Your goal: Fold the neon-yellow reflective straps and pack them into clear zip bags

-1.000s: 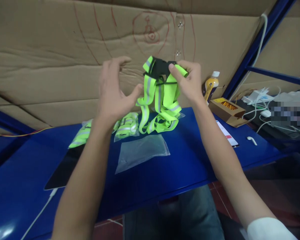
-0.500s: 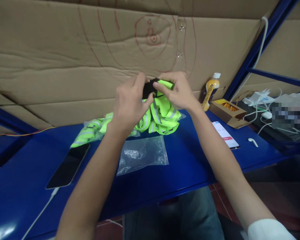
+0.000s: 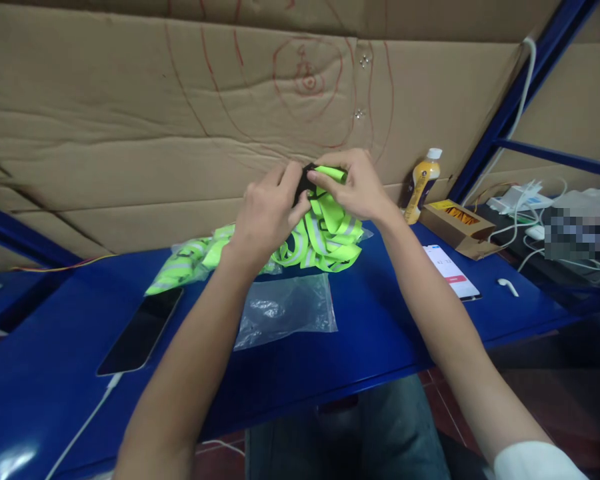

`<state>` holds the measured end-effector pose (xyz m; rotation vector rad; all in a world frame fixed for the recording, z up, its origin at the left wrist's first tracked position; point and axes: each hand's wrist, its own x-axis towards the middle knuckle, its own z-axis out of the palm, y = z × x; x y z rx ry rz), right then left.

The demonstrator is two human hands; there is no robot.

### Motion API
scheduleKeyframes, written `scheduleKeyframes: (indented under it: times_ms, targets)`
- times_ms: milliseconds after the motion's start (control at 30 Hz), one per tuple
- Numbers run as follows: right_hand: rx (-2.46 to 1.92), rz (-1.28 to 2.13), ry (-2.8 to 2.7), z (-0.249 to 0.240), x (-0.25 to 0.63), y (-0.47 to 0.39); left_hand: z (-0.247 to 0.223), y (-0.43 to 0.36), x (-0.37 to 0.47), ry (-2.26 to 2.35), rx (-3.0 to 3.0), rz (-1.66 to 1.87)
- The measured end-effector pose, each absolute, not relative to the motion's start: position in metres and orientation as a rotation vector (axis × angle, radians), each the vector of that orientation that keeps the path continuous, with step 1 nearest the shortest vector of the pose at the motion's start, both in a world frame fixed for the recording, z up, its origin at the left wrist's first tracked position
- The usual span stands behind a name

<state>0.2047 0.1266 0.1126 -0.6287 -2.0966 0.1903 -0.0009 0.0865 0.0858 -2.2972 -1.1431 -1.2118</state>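
Above the blue table, my left hand (image 3: 266, 212) pinches the black end of a neon-yellow reflective band (image 3: 334, 175). The band's yellow part is gripped close by between the thumb and fingers of my right hand (image 3: 359, 185). Just below my hands lies a loose heap of neon-yellow bands with silver stripes (image 3: 337, 247), which partly blends with the held one. More yellow bands in clear bags (image 3: 183, 261) rest to the left. A clear zip bag (image 3: 293, 307) is flat on the table in front of the heap.
A dark phone (image 3: 141, 333) on a white cable lies at left. To the right are a lit phone (image 3: 453, 272), an earbud (image 3: 507, 287), an open cardboard box (image 3: 460, 227) and a yellow bottle (image 3: 422, 183). A cardboard wall (image 3: 130, 193) stands behind the blue table (image 3: 375, 333).
My left hand has shifted slightly right, closer to my right hand, and less of the black end shows between them. The right hand keeps its hold.
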Motion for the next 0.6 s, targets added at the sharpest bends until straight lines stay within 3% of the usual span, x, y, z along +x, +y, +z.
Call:
scheduleKeyframes:
  times_ms: [333,600]
  targets:
    - [-0.658,0.328,-1.821,0.111,0.234,0.145,0.097,0.098,-0.049,-1.258,-2.392,-1.362]
    - [-0.626,0.555,-1.521,0.115,0.324,0.190,0.101,0.138,-0.126,-1.389,-2.014,-2.284]
